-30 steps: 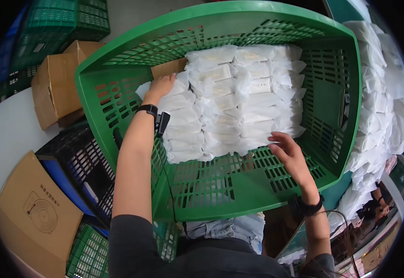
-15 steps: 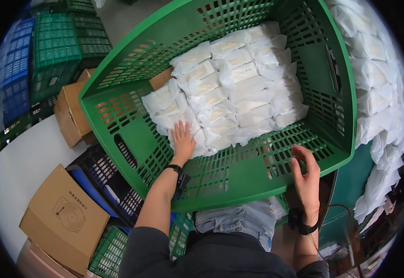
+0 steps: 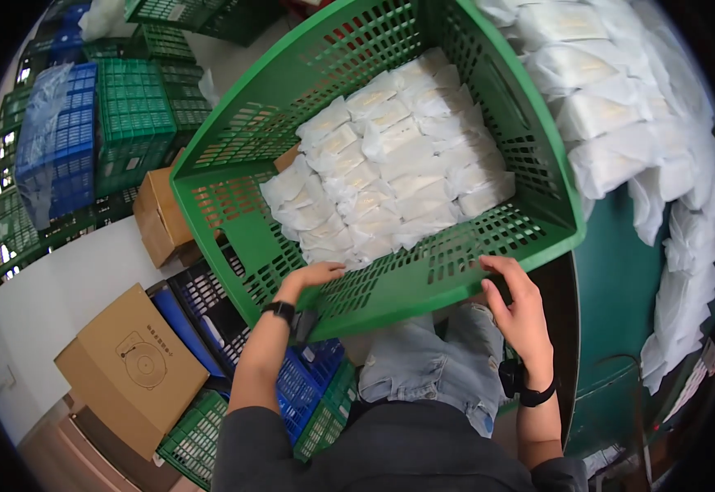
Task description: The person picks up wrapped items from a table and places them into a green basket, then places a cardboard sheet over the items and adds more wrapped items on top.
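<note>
A large green plastic crate (image 3: 423,300) with slotted walls stands in front of me, tilted in the view. Inside lie rows of small packages wrapped in white film (image 3: 410,168), packed close together. My left hand (image 3: 316,275) reaches over the near rim at the left, its fingers stretched out beside the nearest packages and holding nothing. By the near right rim, my right hand (image 3: 519,310) is open, thumb and fingers apart and curved. Nothing is in it, and I cannot tell whether the fingertips touch the crate.
More white-wrapped packages (image 3: 611,107) are heaped at the right on a dark green surface (image 3: 611,303). Stacked blue crates (image 3: 58,139) and green crates (image 3: 132,107) stand far left. Cardboard boxes (image 3: 132,369) and a black crate (image 3: 210,307) sit nearer on the left.
My left hand has lifted off the packages and moved back toward the near wall. The right hand has shifted slightly up and left. In the view, the crate sits further left.
</note>
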Tool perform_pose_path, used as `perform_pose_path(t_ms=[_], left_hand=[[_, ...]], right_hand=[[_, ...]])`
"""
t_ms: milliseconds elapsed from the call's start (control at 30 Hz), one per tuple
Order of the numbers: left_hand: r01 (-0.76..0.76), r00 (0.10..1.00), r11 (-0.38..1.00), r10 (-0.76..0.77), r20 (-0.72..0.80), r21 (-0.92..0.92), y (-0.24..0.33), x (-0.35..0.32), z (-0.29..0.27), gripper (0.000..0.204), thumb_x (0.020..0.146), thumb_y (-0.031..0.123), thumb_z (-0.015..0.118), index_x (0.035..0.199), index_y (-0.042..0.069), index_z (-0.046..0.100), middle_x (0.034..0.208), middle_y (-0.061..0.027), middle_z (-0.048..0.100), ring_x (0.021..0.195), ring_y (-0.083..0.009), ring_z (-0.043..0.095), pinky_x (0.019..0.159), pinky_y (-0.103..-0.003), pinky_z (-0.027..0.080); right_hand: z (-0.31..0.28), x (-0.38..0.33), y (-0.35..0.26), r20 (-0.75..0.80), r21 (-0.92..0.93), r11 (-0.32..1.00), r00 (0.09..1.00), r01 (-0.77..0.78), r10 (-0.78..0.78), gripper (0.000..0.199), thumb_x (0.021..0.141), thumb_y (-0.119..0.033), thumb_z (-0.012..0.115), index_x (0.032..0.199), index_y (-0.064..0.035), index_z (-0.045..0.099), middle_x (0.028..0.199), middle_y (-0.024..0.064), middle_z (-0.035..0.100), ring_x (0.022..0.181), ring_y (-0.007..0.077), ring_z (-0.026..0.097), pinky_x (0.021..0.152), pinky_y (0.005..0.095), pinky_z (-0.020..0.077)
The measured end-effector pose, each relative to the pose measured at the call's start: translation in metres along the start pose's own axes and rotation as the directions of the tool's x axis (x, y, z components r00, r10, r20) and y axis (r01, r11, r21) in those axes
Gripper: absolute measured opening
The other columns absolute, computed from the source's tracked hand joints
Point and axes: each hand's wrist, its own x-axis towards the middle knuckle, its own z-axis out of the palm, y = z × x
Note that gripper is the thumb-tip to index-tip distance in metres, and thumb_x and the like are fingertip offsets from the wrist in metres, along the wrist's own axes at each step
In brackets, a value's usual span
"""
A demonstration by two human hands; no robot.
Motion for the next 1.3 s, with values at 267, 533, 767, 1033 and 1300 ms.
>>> perform_pose_path(t_ms=[267, 533, 767, 1033, 1300], left_hand=[[0.035, 0.584, 0.952, 0.229, -0.779, 0.305, 0.017, -0.127, 0.066, 0.045, 0.090, 0.030, 0.052, 0.124, 0.001, 0.049, 0.127, -0.0219, 0.049, 0.121, -0.0357, 0.043, 0.102, -0.040, 0.034], [0.626, -0.150, 0.780, 0.095, -0.984, -0.020, -0.007, -0.140, 0.119, 0.072, 0.088, 0.022, 0.056, 0.143, 0.000, 0.014, 0.144, -0.0246, 0.025, 0.132, -0.0402, 0.025, 0.109, -0.043, 0.021], [-0.202, 0.041, 0.874, -0.444, -0.895, -0.443, -0.094, -0.128, 0.120, 0.060, 0.094, 0.037, 0.048, 0.135, -0.004, 0.032, 0.130, -0.0249, 0.045, 0.121, -0.0350, 0.044, 0.099, -0.037, 0.035], [-0.215, -0.038, 0.875, -0.452, -0.891, -0.434, -0.060, -0.133, 0.119, 0.050, 0.096, 0.033, 0.045, 0.129, -0.003, 0.040, 0.119, -0.0214, 0.055, 0.106, -0.0338, 0.054, 0.088, -0.039, 0.042], [-0.364, -0.029, 0.749, -0.604, -0.797, -0.554, -0.067, -0.141, 0.135, 0.046, 0.094, 0.032, 0.047, 0.121, -0.005, 0.046, 0.096, -0.0195, 0.065, 0.089, -0.0324, 0.062, 0.077, -0.039, 0.047]], right_hand=[[-0.122, -0.048, 0.031, -0.314, -0.315, 0.946, 0.932, 0.076, -0.179, 0.028, 0.081, 0.003, 0.058, 0.108, -0.0006, 0.057, 0.102, 0.0133, 0.061, 0.094, 0.0256, 0.061, 0.082, 0.0302, 0.0468], [-0.263, 0.014, 0.053, -0.358, -0.828, 0.560, 0.752, 0.018, -0.554, 0.070, 0.067, 0.010, 0.054, 0.133, -0.0044, 0.039, 0.139, 0.0139, 0.038, 0.131, 0.0322, 0.032, 0.108, 0.0430, 0.0255], [-0.292, 0.055, 0.109, -0.132, -0.971, 0.241, 0.854, -0.008, -0.503, 0.069, 0.064, 0.010, 0.054, 0.131, -0.0039, 0.041, 0.137, 0.0150, 0.039, 0.131, 0.0335, 0.032, 0.109, 0.0492, 0.0234], [-0.277, -0.013, 0.065, -0.092, -0.826, 0.533, 0.890, 0.182, -0.447, 0.058, 0.068, -0.014, 0.065, 0.121, 0.0023, 0.048, 0.118, 0.0184, 0.050, 0.117, 0.0344, 0.044, 0.104, 0.0418, 0.0304], [-0.066, 0.057, -0.132, 0.265, -0.359, 0.779, 0.857, 0.513, -0.442, 0.066, 0.068, -0.019, 0.069, 0.126, 0.0038, 0.045, 0.120, 0.0151, 0.054, 0.115, 0.0263, 0.050, 0.099, 0.0350, 0.0351]])
